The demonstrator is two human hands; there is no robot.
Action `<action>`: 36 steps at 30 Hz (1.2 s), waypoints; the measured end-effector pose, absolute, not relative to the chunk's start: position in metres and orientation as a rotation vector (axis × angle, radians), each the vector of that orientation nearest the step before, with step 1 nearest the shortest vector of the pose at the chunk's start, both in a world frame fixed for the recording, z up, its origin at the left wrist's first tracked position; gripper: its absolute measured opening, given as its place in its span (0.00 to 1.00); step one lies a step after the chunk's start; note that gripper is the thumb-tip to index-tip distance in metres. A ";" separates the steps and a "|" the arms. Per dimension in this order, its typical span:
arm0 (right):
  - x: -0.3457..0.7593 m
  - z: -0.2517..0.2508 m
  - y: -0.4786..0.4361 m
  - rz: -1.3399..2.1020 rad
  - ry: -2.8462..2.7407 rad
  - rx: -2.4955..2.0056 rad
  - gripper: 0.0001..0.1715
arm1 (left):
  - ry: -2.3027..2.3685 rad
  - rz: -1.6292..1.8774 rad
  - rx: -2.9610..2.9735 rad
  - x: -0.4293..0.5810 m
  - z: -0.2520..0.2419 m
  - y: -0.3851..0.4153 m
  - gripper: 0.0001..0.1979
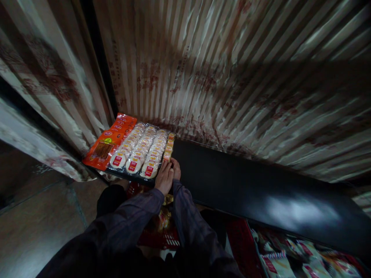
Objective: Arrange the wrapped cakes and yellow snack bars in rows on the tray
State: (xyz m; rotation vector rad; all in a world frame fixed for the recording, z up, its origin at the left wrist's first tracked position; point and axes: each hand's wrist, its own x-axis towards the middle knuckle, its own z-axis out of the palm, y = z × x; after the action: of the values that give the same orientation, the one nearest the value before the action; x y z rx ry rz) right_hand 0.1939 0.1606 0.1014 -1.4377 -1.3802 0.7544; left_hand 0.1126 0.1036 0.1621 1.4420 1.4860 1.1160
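My left hand [164,178] and my right hand [175,169] are together at the front end of a row of small yellow packets [169,146] on a black shelf [214,173]. The fingers of both hands are closed around the nearest packet, which they partly hide. Just left of my hands lie three rows of round, pale, wrapped cakes [150,166] with red labels, overlapping one another. Beyond them, at the shelf's left end, lies an orange snack bag [111,141] with a window showing brown strips.
A striped curtain [203,77] hangs behind the shelf, with a dark post [100,54] at the left. Below my arms stands a red basket [171,239] holding shiny gold packets [164,218]. At lower right, a crate holds several wrapped snacks [278,264].
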 end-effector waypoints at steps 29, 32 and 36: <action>0.198 0.126 0.197 0.838 -1.102 -1.563 0.37 | 1.480 1.073 1.559 0.117 0.158 0.109 0.32; 0.196 0.127 0.208 0.968 -0.999 -1.542 0.42 | 1.480 1.062 1.580 0.118 0.158 0.109 0.32; 0.190 0.131 0.212 1.069 -0.975 -1.499 0.46 | 1.481 1.082 1.572 0.119 0.158 0.111 0.32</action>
State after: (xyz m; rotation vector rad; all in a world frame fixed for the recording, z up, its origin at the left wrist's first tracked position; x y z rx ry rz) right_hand 0.1905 0.2117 0.1305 -1.4994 -0.9754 1.0692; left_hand 0.1193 0.1109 0.1576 1.5721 1.4814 1.0819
